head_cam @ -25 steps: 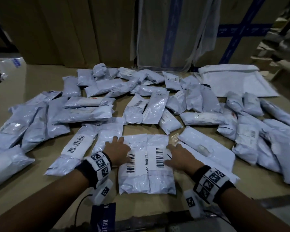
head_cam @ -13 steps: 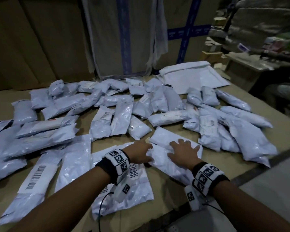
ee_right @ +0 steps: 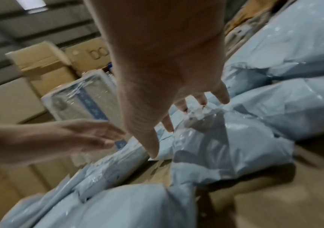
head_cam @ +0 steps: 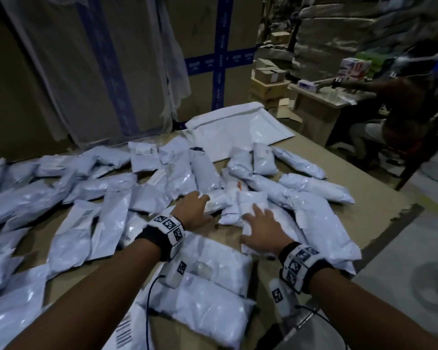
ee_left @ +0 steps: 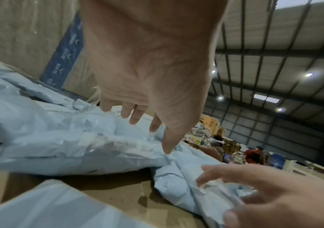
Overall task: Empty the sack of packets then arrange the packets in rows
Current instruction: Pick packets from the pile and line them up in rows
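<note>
since a second ago i have swung the view right and carried both hands off the barcode-labelled packets at the near edge, out to the heap on the right side of the table.

my left hand lies palm down with its fingers loosely spread, fingertips touching the end of a small rolled packet; the left wrist view shows the fingers barely bent over the plastic, closed on nothing. my right hand is spread flat on a crumpled packet, fingers apart and pressing its top, with no grip that i can make out.

just below the wrists, two flat packets lie side by side at the near edge, one partly under my left forearm. to the right of my right hand a long packet runs toward the table's corner. more grey-white packets lie scattered and overlapping across the left and middle of the cardboard-covered table.

at the far side the emptied white sack lies flat, its near edge tucked under a few packets. behind it stand tall cartons with blue tape. to the far right another person sits at a second table.
</note>
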`<state>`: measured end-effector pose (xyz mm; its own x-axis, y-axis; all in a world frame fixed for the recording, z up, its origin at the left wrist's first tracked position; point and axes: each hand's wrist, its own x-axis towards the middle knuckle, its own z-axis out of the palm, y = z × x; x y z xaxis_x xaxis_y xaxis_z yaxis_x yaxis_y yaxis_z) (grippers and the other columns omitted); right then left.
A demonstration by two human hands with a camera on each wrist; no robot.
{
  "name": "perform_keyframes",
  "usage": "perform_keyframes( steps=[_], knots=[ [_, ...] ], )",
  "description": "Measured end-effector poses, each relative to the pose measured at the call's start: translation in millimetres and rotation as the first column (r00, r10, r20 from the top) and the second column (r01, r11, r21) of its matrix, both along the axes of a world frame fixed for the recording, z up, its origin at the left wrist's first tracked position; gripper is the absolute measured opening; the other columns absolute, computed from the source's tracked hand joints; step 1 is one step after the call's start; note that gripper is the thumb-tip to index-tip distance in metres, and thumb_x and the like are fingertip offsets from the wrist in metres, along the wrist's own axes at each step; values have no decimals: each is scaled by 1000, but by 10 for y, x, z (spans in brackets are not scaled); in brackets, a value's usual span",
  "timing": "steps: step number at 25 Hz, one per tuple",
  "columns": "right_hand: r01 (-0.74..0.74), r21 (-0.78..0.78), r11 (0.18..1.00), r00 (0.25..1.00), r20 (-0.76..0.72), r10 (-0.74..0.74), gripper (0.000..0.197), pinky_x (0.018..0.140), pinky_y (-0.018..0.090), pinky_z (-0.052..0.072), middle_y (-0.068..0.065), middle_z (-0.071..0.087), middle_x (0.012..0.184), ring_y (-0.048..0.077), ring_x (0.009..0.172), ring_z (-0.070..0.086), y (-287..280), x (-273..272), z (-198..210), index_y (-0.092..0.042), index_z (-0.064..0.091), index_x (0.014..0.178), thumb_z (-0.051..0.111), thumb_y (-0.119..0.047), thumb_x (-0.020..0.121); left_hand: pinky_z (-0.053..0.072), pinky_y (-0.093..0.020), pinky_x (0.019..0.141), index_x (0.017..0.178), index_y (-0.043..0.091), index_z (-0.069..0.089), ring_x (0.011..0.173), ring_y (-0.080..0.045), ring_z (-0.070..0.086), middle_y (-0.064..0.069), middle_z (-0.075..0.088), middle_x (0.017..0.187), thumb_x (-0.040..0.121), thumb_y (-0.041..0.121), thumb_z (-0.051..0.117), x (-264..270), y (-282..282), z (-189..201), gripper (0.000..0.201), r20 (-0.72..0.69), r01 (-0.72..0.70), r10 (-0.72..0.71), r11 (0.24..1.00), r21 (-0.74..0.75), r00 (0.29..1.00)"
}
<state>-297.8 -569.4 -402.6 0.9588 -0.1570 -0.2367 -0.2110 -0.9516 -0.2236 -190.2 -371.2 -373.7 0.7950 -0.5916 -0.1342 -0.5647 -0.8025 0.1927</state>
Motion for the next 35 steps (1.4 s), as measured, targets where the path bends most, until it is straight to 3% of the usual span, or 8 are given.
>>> perform_keyframes(
  steps=[7,13,16,19,23,27,32,35],
  knots=[
    [18,27,999,999,48,-19,72,98,48,42,12,22,149,41,125,35,-395,215,-120,-29,31,143,65,-43,80,46,-42,95,149,28,22,116,-34,54,-14,54,130,81,60,57,407,-212,-382,83,14,-51,49,980,193,999],
    [-29,-9,1000,995,94,30,69,99,47,42,12,26,148,37,129,35,-690,297,-69,-28,35,139,66,-37,79,49,-40,87,146,25,24,107,-35,56,-12,44,119,74,60,66,339,-473,-252,90,-21,17,-17,1000,-21,1000],
    [18,-18,1000,997,76,-17,65,95,45,45,10,26,148,36,127,35,-849,315,-108,-27,37,138,65,-28,80,49,-39,86,138,25,35,100,-29,56,-6,44,116,69,66,66,332,-533,-218,86,66,252,-247,964,-81,967],
    [25,5,1000,997,76,-26,64,96,44,44,9,23,150,36,128,32,-917,331,-144,-27,37,139,65,-26,82,43,-41,89,130,30,42,101,-26,52,-5,50,112,69,67,60,237,-514,-242,73,207,488,-507,862,139,837],
    [26,31,999,994,106,-29,58,99,44,43,11,24,151,36,129,30,-831,368,-166,-25,41,138,62,-35,85,45,-44,85,129,32,44,103,-30,49,-9,52,114,70,80,49,91,-494,-288,76,263,550,-640,761,344,722],
    [-52,32,998,998,26,52,58,102,47,39,12,18,155,39,132,27,-763,412,-171,-26,35,144,52,-44,91,48,-39,81,136,20,43,94,-29,54,-14,57,119,78,86,29,63,-240,-266,89,251,460,-551,820,340,796],
    [-58,33,998,990,129,53,49,100,48,39,12,30,147,36,132,28,-613,571,40,-23,44,137,52,-42,91,38,-46,99,150,30,15,119,-34,42,-17,32,148,83,80,7,43,12,-279,84,134,396,-465,846,357,875],
    [-178,50,983,974,155,168,49,100,42,40,11,34,145,34,131,31,-372,778,161,-22,49,134,57,-42,89,42,-46,98,144,31,31,121,-29,41,-9,39,142,87,76,5,139,145,-178,77,190,229,-261,958,175,946]
  ],
)
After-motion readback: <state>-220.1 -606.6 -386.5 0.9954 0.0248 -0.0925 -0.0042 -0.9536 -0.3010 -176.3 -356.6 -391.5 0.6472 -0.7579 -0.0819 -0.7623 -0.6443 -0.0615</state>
